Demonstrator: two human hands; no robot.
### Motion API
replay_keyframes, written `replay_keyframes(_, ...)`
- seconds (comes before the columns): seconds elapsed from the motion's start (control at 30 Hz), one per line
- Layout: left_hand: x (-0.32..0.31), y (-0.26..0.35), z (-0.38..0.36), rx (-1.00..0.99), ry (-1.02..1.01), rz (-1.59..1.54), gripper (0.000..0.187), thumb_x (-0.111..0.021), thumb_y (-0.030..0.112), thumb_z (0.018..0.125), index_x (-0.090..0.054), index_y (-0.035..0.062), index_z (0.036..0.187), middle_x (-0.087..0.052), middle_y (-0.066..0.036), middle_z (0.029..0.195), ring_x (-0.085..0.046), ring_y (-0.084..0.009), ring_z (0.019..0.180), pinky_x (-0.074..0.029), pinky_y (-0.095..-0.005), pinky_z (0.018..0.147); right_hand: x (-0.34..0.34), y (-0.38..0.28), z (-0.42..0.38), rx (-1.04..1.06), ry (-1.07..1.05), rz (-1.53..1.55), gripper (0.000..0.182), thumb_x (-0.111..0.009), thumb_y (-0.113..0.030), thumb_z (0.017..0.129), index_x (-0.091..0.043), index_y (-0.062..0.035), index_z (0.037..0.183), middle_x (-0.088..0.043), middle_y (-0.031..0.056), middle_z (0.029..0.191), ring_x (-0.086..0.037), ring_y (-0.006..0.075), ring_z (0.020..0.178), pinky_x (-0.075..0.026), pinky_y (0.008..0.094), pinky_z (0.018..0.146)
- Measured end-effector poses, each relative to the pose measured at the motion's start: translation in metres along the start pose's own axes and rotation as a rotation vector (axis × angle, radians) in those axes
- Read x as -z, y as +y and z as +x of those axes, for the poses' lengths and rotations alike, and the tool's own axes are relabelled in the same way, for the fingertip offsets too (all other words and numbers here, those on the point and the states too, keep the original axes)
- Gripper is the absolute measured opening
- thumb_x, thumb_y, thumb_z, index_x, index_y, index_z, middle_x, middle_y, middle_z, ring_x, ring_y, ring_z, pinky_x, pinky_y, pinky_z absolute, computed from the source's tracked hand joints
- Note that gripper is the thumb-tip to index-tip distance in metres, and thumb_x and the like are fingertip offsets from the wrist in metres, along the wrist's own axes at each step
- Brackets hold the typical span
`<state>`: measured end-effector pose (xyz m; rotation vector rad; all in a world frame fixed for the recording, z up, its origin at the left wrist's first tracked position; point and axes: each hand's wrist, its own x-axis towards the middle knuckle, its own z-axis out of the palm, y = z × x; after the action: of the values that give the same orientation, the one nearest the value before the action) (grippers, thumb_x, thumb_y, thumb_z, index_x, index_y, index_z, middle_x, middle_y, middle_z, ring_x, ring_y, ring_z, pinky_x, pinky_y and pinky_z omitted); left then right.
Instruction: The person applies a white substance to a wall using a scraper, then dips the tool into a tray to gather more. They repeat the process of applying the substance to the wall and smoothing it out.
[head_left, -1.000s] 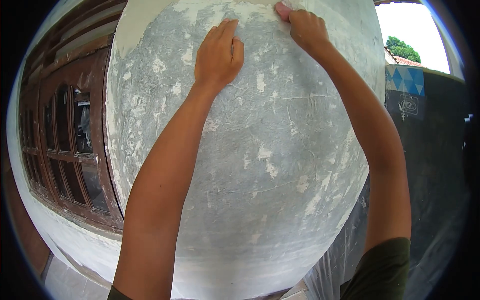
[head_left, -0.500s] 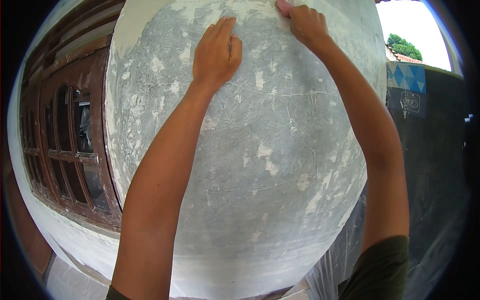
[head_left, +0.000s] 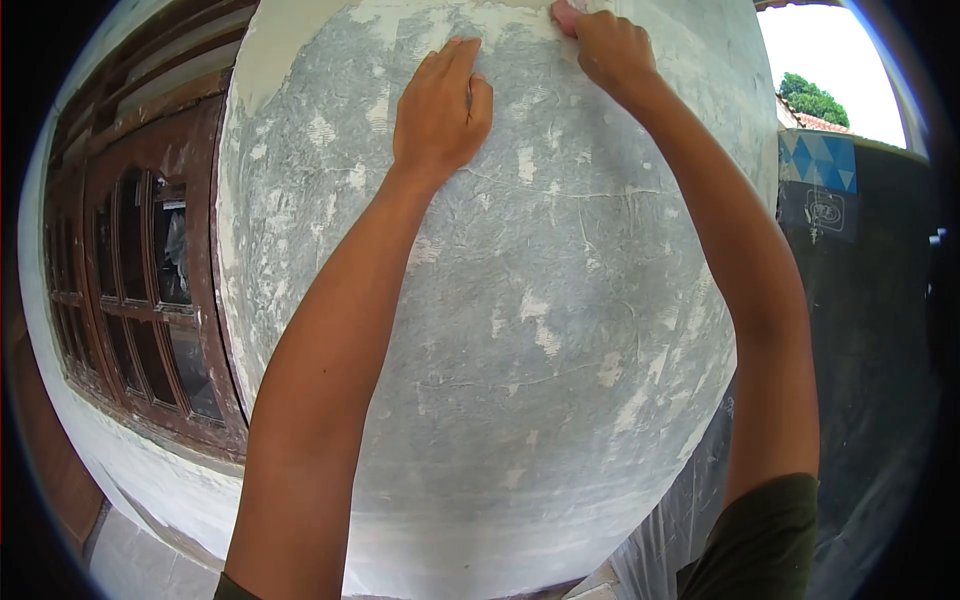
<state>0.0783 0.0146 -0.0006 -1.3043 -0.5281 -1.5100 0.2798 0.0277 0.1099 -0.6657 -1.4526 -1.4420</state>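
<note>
Head view: left hand lies flat on the grey plastered wall, upper centre of frame, fingers together and pointing up. Right hand sits higher, at upper right of centre, fingers curled onto a small pinkish block pressed against the wall. The block lies up and right of the left fingertips; right hand nearer. Block mostly cut off by the frame edge; its long axis cannot be told.

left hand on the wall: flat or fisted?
Flat. The left hand lies palm-down on the grey plastered wall, fingers extended together, pointing up. It holds nothing.
</note>
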Motion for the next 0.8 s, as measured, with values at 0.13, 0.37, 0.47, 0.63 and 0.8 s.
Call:
replay_keyframes(0.13, 0.0, 0.001, 0.001, 0.002, 0.01, 0.001, 0.043, -0.044, 0.017, 0.094, -0.057, 0.0034, 0.133, -0.057, -0.02, 0.137, -0.052, -0.036, 0.13, -0.039, -0.0428, 0.111, -0.005, -0.016, -0.016, 0.067, -0.019, -0.004, 0.018, -0.056, -0.003, 0.083, -0.065, -0.0145, 0.093, -0.067, 0.0192, 0.08, -0.068, 0.0395, 0.074, -0.053, 0.0509, 0.067)
replay_keyframes(0.37, -0.001, 0.0, 0.0, 0.018, 0.002, -0.003, 0.043, -0.045, 0.019, 0.094, -0.057, 0.0041, 0.133, -0.056, -0.019, 0.139, -0.051, -0.037, 0.13, -0.039, -0.043, 0.111, 0.004, 0.003, 0.039, -0.214, 0.11, 0.172, 0.032, -0.041, -0.026, 0.104, -0.07, -0.0131, 0.105, -0.068, 0.0238, 0.094, -0.066, 0.0421, 0.087, -0.052, 0.0503, 0.074)
replay_keyframes(0.47, 0.001, 0.0, 0.0, 0.024, 0.004, -0.008, 0.043, -0.045, 0.018, 0.094, -0.057, 0.0042, 0.133, -0.056, -0.019, 0.139, -0.051, -0.0371, 0.13, -0.04, -0.043, 0.11, 0.003, -0.008, 0.025, -0.076, -0.088, 0.056, 0.029, -0.043, -0.022, 0.102, -0.07, -0.0154, 0.109, -0.068, 0.0236, 0.093, -0.066, 0.0417, 0.086, -0.052, 0.0502, 0.074)
replay_keyframes(0.63, 0.0, 0.0, 0.001, 0.015, 0.008, 0.005, 0.043, -0.045, 0.018, 0.094, -0.057, 0.0038, 0.133, -0.057, -0.019, 0.138, -0.052, -0.0356, 0.129, -0.041, -0.0427, 0.109, 0.021, -0.043, -0.009, 0.001, -0.057, 0.042, 0.021, -0.054, -0.002, 0.085, -0.071, -0.0088, 0.094, -0.069, 0.0207, 0.088, -0.069, 0.038, 0.081, -0.055, 0.0486, 0.071)
replay_keyframes(0.8, 0.0, -0.001, -0.001, 0.03, -0.001, -0.001, 0.043, -0.045, 0.018, 0.094, -0.057, 0.0038, 0.133, -0.056, -0.019, 0.138, -0.052, -0.0359, 0.13, -0.041, -0.0427, 0.109, -0.006, 0.011, 0.043, -0.173, 0.1, 0.107, 0.026, -0.046, -0.015, 0.097, -0.071, -0.0125, 0.104, -0.068, 0.0233, 0.091, -0.066, 0.0424, 0.084, -0.052, 0.051, 0.073)
